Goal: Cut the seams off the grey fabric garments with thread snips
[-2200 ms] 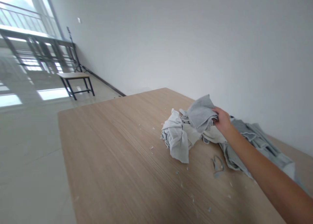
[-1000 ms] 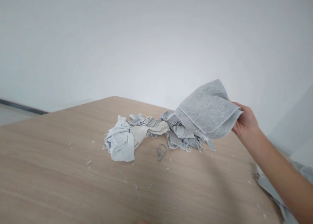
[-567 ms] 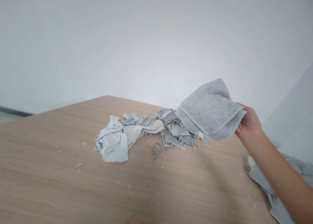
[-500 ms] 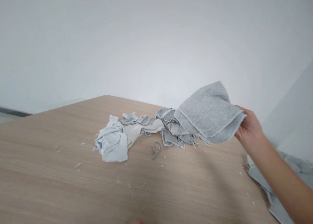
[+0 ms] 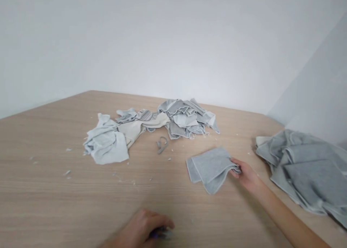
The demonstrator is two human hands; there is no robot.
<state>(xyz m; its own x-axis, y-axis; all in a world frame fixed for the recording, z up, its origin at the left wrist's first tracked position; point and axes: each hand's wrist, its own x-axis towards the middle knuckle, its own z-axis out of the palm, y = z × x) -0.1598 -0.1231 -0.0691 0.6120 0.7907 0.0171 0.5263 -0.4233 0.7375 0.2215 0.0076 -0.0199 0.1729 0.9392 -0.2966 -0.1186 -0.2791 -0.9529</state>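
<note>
Pinching the gathered right end of a folded gray cloth (image 5: pixel 213 165) between thumb and fingers, our right hand (image 5: pixel 244 174) reached in from the right edge of the wood-grain tabletop (image 5: pixel 81 204). The cloth fanned out leftward in overlapping layers with pale stitched borders; whether its lowest corner touched the surface, we could not tell.

Item: our left hand (image 5: pixel 146 224), blurred, low over the near part of the surface, fingers curled around a small purple item (image 5: pixel 158 233) with a pale end, too blurred for us to identify.

Item: a crumpled white cloth (image 5: pixel 108 143), the nearest of our listed pieces to the left edge.

Item: a beige cloth (image 5: pixel 131 130), touching the white one, with a striped cloth (image 5: pixel 145 115) against its far side.

Item: a loose pile of gray cloth pieces (image 5: pixel 187 118), frayed threads on its near side, lying close to the far edge and meeting the beige piece.

Item: a curled gray strip (image 5: pixel 162 145), apart from the piles, on the near side of them.

Item: a large heap of gray fabric (image 5: pixel 306 168), draped along the right edge, near the far right corner.

Sundries: pale scraps (image 5: pixel 67 172), scattered.
</note>
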